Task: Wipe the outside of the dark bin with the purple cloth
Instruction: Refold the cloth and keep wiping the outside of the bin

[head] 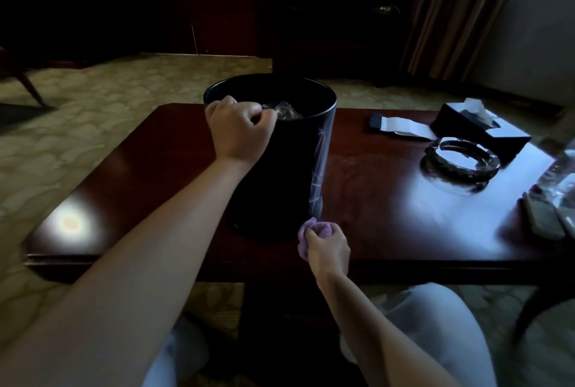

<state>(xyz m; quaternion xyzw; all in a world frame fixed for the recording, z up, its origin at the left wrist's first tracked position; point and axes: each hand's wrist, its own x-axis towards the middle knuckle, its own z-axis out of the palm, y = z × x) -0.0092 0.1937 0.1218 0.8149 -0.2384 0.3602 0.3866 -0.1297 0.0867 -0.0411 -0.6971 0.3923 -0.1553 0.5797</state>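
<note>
The dark round bin (289, 168) stands upright on the reddish-brown table (389, 200), near its middle. My left hand (238, 130) is closed over the bin's near-left rim, with crumpled clear plastic visible inside behind it. My right hand (326, 248) grips the bunched purple cloth (311, 232) and presses it against the bin's lower right side, close to the table top. Pale streaks run up the bin's right wall above the cloth.
A glass ashtray (460, 161) sits right of the bin, with a black tissue box (479, 126) behind it and a dark remote with white paper (398, 125) beside that. Clear plastic and a flat object (547, 215) lie at the table's right edge. Patterned carpet surrounds the table.
</note>
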